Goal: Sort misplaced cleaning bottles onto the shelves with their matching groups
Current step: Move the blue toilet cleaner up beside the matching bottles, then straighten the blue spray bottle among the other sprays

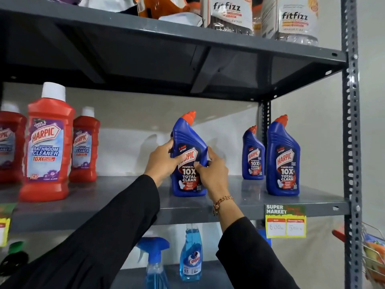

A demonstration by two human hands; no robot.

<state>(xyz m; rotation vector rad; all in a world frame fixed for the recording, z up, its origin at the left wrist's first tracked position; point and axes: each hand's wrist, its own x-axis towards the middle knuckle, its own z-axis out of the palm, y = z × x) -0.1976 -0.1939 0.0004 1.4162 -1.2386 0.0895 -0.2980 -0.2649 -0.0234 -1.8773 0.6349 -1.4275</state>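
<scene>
A blue Harpic toilet-cleaner bottle [188, 142] with an orange-red cap stands upright on the grey middle shelf [125, 207]. My left hand [161, 161] grips its left side and my right hand [212, 170] holds its right side and front. Two more blue Harpic bottles, a small one [253, 155] and a large one [283, 159], stand at the shelf's right end. Red Harpic bathroom-cleaner bottles with white caps, the large front one [46, 147] and a smaller one [84, 147], stand at the left end.
Two blue glass-cleaner spray bottles [155, 265] [191, 257] stand on the shelf below. Fitfizz packets [227, 15] fill the top shelf. A price tag [285, 222] hangs on the shelf edge. The perforated upright post [352, 142] bounds the right side, with a wire basket [373, 255] beyond it.
</scene>
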